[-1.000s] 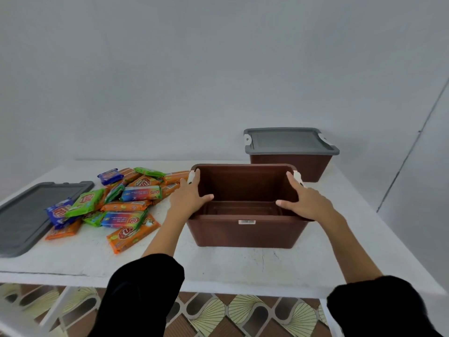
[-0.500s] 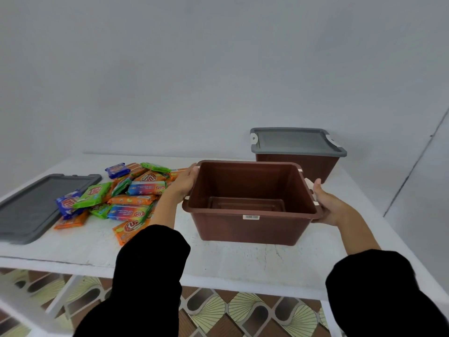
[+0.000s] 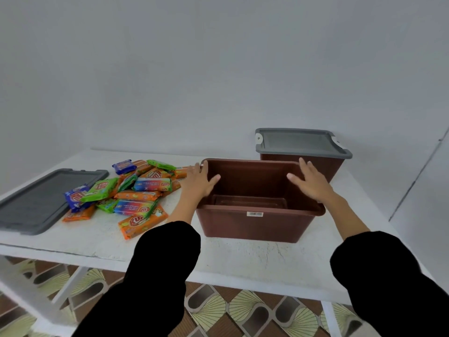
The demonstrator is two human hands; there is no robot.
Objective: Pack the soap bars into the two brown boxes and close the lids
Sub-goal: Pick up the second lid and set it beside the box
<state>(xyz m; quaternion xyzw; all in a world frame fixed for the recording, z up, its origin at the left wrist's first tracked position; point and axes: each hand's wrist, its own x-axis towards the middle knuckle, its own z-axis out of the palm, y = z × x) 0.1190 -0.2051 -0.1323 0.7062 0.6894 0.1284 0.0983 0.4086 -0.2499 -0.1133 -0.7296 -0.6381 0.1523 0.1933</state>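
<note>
Head view: on the white table (image 3: 243,259), open box (image 3: 255,224) at centre, upright and empty, barcode label on its near wall. Left hand (image 3: 198,182) laid over the left rim, fingers nearly straight, thumb inside the wall, not clenched. Right hand (image 3: 309,184) likewise on the right rim, fingers straight, thumb inside. Soaps (image 3: 138,193) heaped on the table just left of the box. Loose lid (image 3: 41,200) flat at far left. Lidded box (image 3: 301,142) behind, to the right.
</note>
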